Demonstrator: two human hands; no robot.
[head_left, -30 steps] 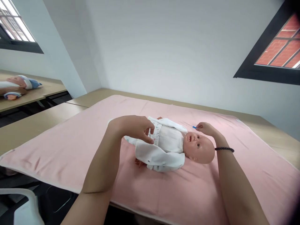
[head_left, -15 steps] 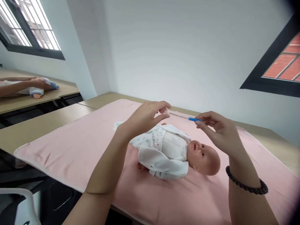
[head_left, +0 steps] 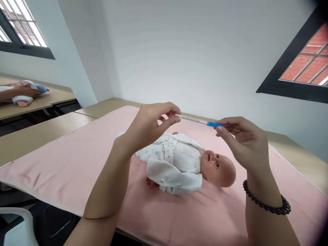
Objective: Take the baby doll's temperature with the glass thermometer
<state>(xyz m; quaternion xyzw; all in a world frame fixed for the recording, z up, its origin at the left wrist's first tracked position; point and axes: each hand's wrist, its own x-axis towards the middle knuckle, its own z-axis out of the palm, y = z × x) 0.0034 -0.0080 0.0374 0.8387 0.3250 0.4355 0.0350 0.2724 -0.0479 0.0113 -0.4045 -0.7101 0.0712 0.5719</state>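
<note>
A slim thermometer (head_left: 193, 119) with a clear, marked stem and a blue end is held almost level above the doll. My left hand (head_left: 153, 124) pinches the clear tip between thumb and fingers. The blue end sits between the thumb and fingertips of my right hand (head_left: 243, 140), whose wrist wears a black beaded bracelet (head_left: 266, 203). Below both hands a baby doll (head_left: 217, 169) lies on its back, head to the right. It wears a white top (head_left: 186, 159) and patterned trousers (head_left: 156, 150).
A pink blanket (head_left: 64, 164) covers most of the table (head_left: 58, 126). A white wall (head_left: 179, 51) rises behind it. On another table at far left, a co-worker's hands (head_left: 24, 90) rest on a clothed doll. A white chair part (head_left: 19, 225) stands at lower left.
My left fingers have closed onto the clear tip, which showed a small gap or loose touch before. The thermometer has risen slightly. The view has shifted a little to the right.
</note>
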